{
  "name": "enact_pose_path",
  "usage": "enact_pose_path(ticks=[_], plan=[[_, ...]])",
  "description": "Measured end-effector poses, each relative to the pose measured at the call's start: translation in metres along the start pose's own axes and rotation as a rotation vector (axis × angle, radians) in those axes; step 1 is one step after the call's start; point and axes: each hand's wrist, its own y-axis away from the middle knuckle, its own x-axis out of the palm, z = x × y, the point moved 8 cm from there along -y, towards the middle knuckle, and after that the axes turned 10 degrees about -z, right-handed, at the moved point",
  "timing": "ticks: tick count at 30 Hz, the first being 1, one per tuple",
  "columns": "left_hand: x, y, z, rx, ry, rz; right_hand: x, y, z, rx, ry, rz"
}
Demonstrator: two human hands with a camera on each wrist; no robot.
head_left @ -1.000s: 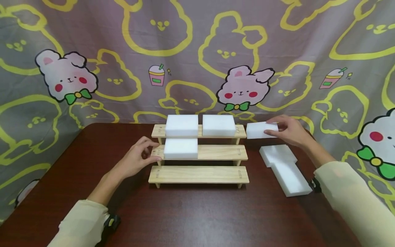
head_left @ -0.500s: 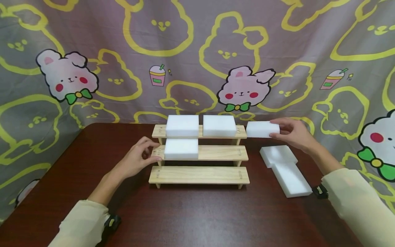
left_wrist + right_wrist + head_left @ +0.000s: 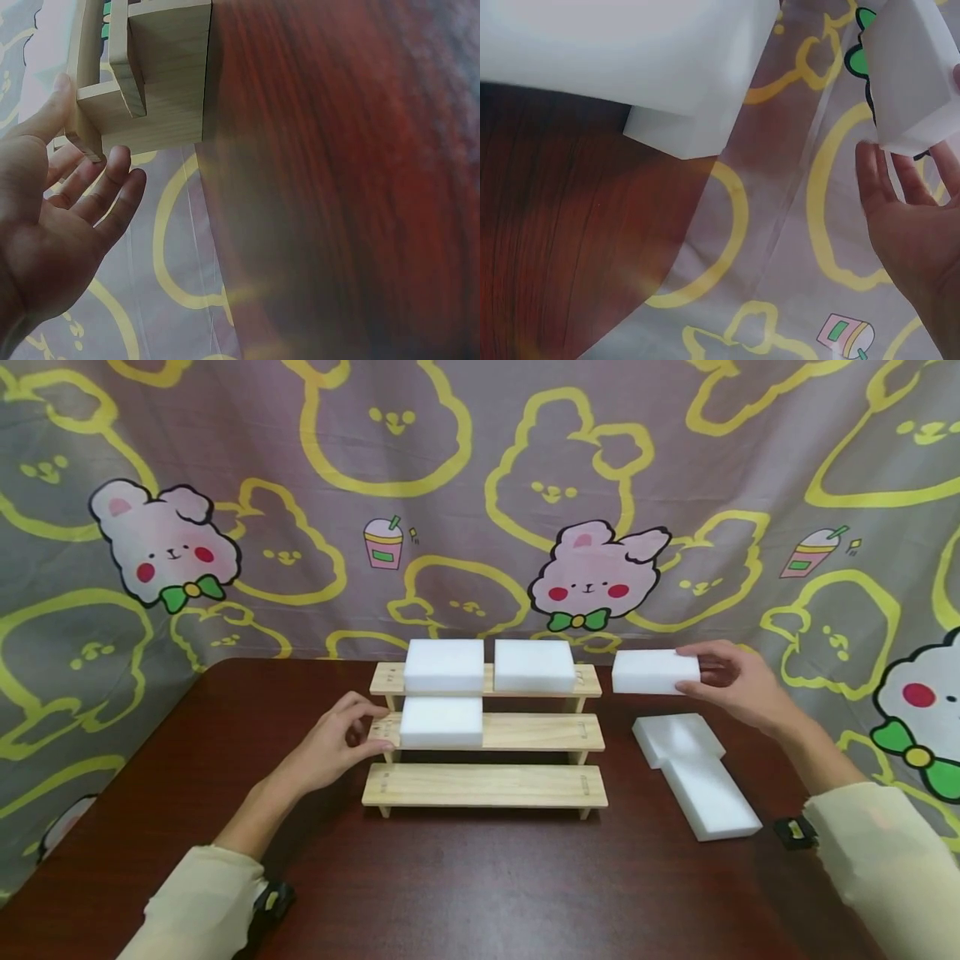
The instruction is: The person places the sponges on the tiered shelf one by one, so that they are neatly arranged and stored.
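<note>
A cartoon-print curtain [image 3: 465,502] behind a wood-grain table [image 3: 487,877] suggests a homelike space.

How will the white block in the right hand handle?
The white block looks like matte foam, probably light for its size. Gripped near one end by the right hand, it shows no sag: likely stiff. Flat faces make rolling unlikely.

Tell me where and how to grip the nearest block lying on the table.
Probably best to pinch the near block across its long sides, close to its near end, coming from above and the near side. It lies flat on the table with that end free, while its far end sits against or very close to another block.
</note>
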Motion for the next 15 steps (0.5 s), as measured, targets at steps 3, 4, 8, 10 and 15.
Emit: enact_pose_path(ticks=[3,4,8,10,15], plan=[[0.0,0.0,-0.001,0.005,0.002,-0.003,-0.005,0.001,0.001,-0.004,0.044,-0.025],[0.0,0.0,-0.001,0.006,0.002,-0.004,-0.007,0.002,0.001,0.0,0.052,-0.032],[0.0,0.0,-0.001,0.008,0.007,-0.005,-0.01,0.005,0.001,0.013,0.044,-0.041],[0.0,0.0,-0.001,0.01,0.007,-0.007,-0.011,0.008,0.002,-0.005,0.031,-0.037],[0.0,0.0,0.0,0.011,0.002,-0.01,-0.013,0.014,0.009,-0.06,0.026,-0.018]])
